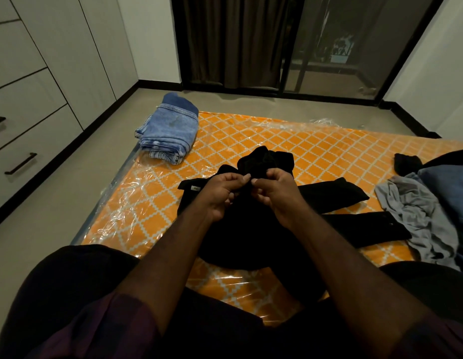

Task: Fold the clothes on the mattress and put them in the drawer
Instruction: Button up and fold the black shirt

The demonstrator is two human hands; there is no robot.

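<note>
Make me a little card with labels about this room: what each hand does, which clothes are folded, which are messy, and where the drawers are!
left hand: pinches the black garment
right hand: pinches the same black garment, right beside the left hand
black garment: unfolded on the mattress, bunched up at the hands
folded: blue jeans, stacked at the mattress's far left corner
messy: grey garment, crumpled at the right side
drawers: on the left, shut
</note>
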